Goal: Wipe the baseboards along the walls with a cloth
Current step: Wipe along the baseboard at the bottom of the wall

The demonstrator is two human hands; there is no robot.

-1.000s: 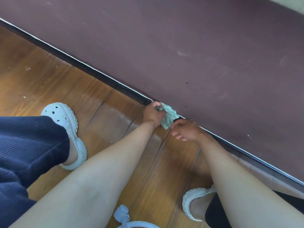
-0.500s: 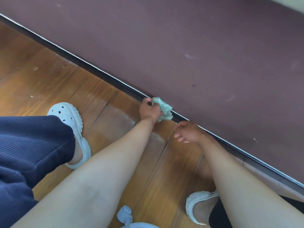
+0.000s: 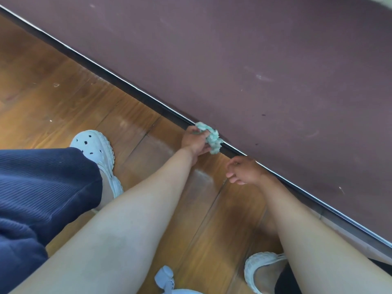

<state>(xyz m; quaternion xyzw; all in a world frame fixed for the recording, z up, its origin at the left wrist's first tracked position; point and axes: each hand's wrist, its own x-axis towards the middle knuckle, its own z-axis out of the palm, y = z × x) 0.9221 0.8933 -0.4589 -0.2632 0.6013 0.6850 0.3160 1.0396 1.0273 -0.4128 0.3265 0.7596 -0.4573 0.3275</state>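
gripping 1 cloth [image 3: 212, 138], l hand [image 3: 193, 142]

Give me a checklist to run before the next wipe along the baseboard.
1. Grip: left hand holds the cloth bunched: ok.
2. Contact: cloth touches the baseboard: ok.
3. Spare: right hand holds nothing, fingers loose over the floor: ok.
4. Path: baseboard further left unblocked in view: ok.
5. Dirt on cloth: cannot tell.
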